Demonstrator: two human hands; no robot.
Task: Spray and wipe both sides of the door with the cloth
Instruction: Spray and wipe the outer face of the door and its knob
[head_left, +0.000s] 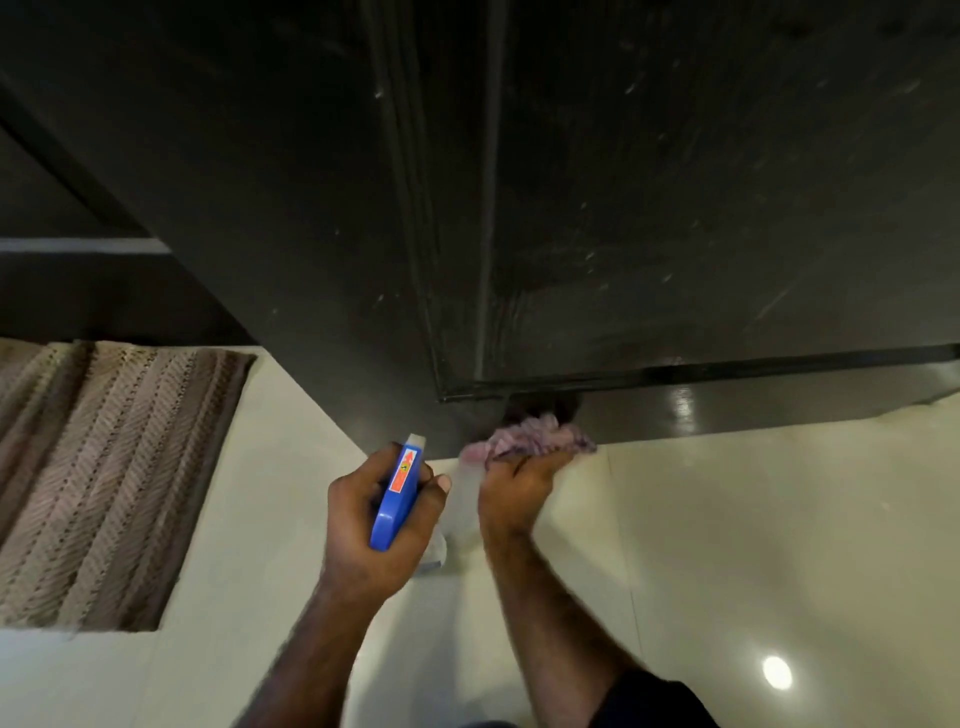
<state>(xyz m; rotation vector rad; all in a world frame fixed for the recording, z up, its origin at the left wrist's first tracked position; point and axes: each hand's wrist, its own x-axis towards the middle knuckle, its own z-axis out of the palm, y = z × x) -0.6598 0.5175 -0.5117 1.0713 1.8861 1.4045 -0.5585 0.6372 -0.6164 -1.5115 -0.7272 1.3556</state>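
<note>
The dark door (649, 208) fills the upper part of the view, its bottom edge just above the pale tiled floor (753, 545). The right hand (511, 493) grips a bunched pink-purple cloth (530, 439) and presses it against the door's lowest strip, right at the bottom edge, below a raised moulding line. The cloth's far folds touch the door face; a small dark shape sits just above it, too dim to tell what it is.

The left hand (374, 514) is curled round the blue head of a spray bottle (397, 491), which bears an orange label; its white nozzle points toward the door's bottom corner. The bottle's clear body shows faintly below the fingers. The two hands are just beside each other, not touching.

To the left, a brown woven mat (104, 467) lies on the floor against a dark threshold. A round light reflection shines on the tiles at lower right.
</note>
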